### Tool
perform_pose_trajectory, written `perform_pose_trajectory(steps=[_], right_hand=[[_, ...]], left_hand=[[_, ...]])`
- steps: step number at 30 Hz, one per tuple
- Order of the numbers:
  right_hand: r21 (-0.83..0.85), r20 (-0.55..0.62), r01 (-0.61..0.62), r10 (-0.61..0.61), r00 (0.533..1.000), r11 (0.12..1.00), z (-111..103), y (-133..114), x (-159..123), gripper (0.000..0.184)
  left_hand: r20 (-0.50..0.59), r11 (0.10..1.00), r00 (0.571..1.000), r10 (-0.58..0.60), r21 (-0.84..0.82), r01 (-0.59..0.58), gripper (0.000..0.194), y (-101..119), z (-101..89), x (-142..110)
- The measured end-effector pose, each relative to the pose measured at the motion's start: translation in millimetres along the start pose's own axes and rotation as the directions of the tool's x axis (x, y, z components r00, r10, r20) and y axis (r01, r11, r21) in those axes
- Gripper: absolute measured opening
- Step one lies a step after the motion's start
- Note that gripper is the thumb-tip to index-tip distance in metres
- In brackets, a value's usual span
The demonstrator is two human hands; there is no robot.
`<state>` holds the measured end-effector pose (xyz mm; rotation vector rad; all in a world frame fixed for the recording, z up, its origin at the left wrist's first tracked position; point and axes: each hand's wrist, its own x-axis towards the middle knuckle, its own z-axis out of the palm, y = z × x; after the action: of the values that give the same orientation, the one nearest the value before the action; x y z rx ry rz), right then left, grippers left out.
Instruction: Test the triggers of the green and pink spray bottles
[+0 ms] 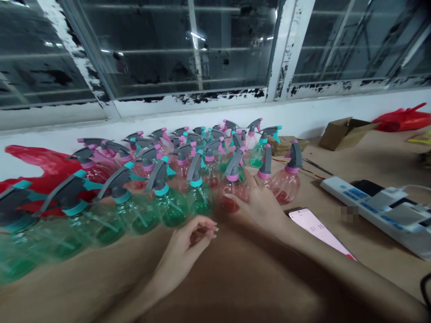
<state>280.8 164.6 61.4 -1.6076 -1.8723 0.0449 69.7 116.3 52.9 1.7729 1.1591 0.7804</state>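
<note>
Several small spray bottles stand in rows on a brown table (pixel 256 278), green ones (pixel 168 206) in front and to the left, pink ones (pixel 286 181) behind and to the right, all with grey triggers. My right hand (pixel 261 204) reaches forward, its fingers spread against a pink bottle (pixel 234 190) in the front row. My left hand (pixel 193 240) hovers just before the green bottles with its fingers loosely curled, and nothing shows in it.
A phone (pixel 316 231) with a lit screen lies right of my right wrist. A white power strip (pixel 377 208) lies further right. A cardboard box (pixel 343 132) and red plastic bags (pixel 402 119) sit by the wall under dark windows.
</note>
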Motion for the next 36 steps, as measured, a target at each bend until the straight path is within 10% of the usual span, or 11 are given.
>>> perform_pose_trajectory(steps=[14, 22, 30, 36], right_hand=[[-0.019, 0.101, 0.002, 0.000, 0.995, 1.000, 6.8, -2.7, -1.2, 0.063], [-0.063, 0.178, 0.115, -0.102, 0.979, 0.991, -10.5, -41.6, -45.2, 0.053], [0.075, 0.206, 0.248, -0.258, 0.944, 0.966, 7.2, -81.2, -79.2, 0.053], [0.161, 0.164, 0.329, -0.354, 0.921, 0.931, 22.9, -106.5, -89.0, 0.066]], left_hand=[[-0.021, 0.991, 0.996, -0.082, -0.106, 0.079, 0.015, -3.7, -8.2, -20.3], [-0.173, 0.999, 0.985, -0.011, -0.049, 0.002, 0.013, 4.7, -11.4, -28.0], [-0.112, 0.991, 0.985, 0.131, -0.018, -0.134, 0.053, 27.0, -22.0, -31.6], [-0.132, 0.973, 0.971, 0.197, -0.098, -0.211, 0.043, 32.2, -29.7, -43.6]])
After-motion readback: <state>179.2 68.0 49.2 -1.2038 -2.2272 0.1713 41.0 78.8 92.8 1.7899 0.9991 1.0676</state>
